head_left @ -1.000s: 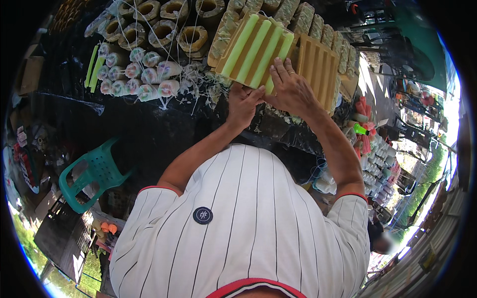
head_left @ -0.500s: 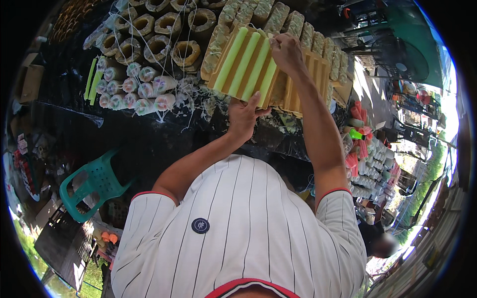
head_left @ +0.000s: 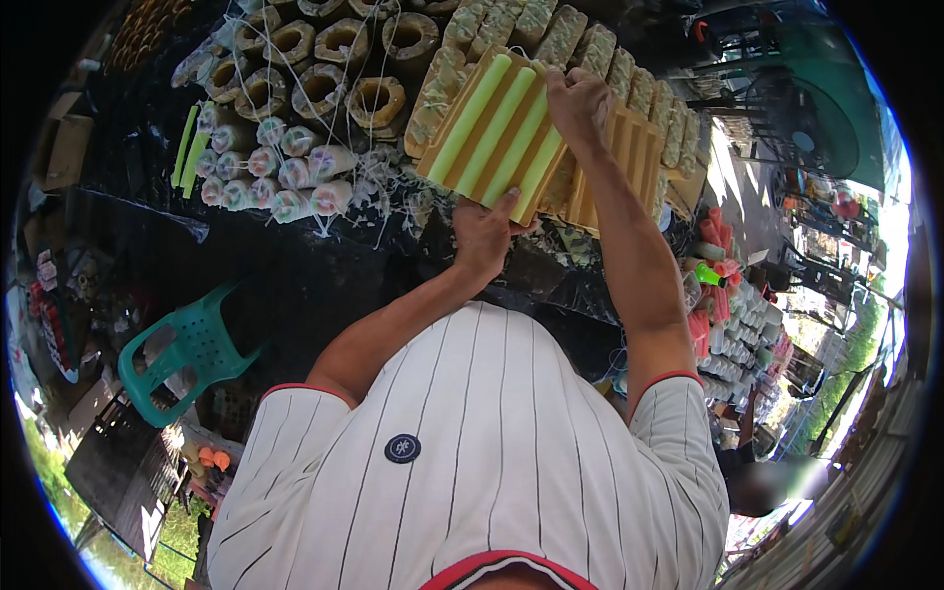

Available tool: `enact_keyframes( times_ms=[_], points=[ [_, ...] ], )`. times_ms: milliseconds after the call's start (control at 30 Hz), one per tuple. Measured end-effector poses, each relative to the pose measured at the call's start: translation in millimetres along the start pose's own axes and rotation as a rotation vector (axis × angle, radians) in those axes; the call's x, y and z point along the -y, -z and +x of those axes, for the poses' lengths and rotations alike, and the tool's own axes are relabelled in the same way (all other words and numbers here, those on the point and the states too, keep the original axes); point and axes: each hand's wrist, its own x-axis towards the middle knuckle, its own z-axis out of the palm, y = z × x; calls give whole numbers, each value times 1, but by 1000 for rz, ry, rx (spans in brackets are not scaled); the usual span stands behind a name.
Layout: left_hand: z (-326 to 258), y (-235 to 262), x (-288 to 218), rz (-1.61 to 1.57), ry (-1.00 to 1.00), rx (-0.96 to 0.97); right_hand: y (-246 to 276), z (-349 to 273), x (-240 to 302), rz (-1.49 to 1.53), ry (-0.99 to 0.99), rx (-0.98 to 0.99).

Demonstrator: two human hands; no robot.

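- The mold [head_left: 484, 125], a tan board with straight grooves, sits at an angle in front of the person, near the front edge of the tabletop [head_left: 138, 157].
- Green sticks [head_left: 472, 118] lie side by side in its grooves, with tan ridges showing between them.
- The left hand [head_left: 482, 234] pinches the lower edge of the mold, its thumb on the upper face by the ends of the sticks; its fingers are partly hidden below.
- The right hand [head_left: 582, 106] is at the upper right edge of the mold, fingers bent and drawn together. Whether it pinches the board or a stick, I cannot tell.
- A second grooved board [head_left: 642, 147] lies just right of the mold, partly covered by the right forearm.
- Speckled blocks [head_left: 560, 34] stand in rows beyond both boards.
- Thick hollow tubes [head_left: 395, 98] stand left of the blocks, openings up, with white strings running across them.
- Wrapped bundles [head_left: 329, 162] are stacked in front of the tubes, beside a heap of pale shreds [head_left: 383, 187].
- Two loose green strips [head_left: 195, 162] lie left of the bundles.
- A green chair [head_left: 162, 388] stands on the person's left, well apart from the mold.
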Motion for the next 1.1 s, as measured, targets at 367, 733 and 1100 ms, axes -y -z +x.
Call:
enact_keyframes(
  times_ms=[367,733,1100],
  points=[
    [0,0,-5,11,57,10,5,11,-3,78,-56,52],
    [10,65,-59,-140,207,184,73,-145,21,-37,160,156],
    [-7,25,-101,269,-144,246,55,-176,7,-216,563,23]
  ],
)
